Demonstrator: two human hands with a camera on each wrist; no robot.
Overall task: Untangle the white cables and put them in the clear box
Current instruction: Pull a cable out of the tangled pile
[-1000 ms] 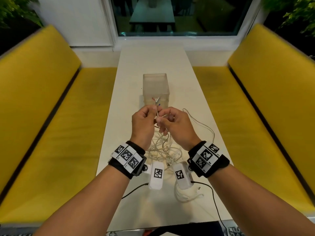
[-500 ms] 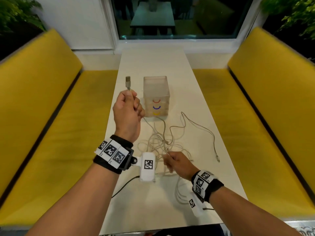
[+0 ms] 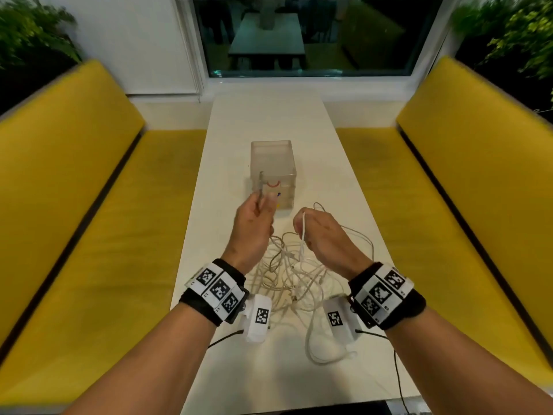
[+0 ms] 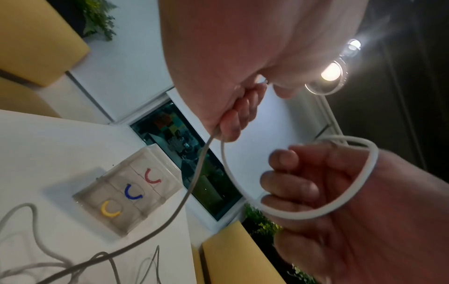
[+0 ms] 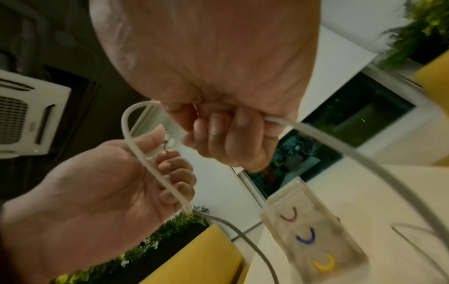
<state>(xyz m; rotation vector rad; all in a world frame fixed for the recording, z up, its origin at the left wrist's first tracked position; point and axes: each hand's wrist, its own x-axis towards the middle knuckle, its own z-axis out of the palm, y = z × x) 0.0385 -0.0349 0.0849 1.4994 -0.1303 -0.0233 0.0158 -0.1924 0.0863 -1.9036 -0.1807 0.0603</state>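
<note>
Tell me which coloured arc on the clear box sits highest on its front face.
The red arc on the clear box sits highest; in the left wrist view, the blue arc comes next and the yellow arc lowest, nearest the table.

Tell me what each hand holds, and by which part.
Left hand grips a white cable just below its plug end. Right hand pinches the same cable further along, at a loop, above the tangle.

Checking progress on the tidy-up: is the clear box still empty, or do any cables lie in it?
Empty, as far as shows: through the clear box walls only coloured arcs appear, and the white cables lie tangled on the table.
</note>
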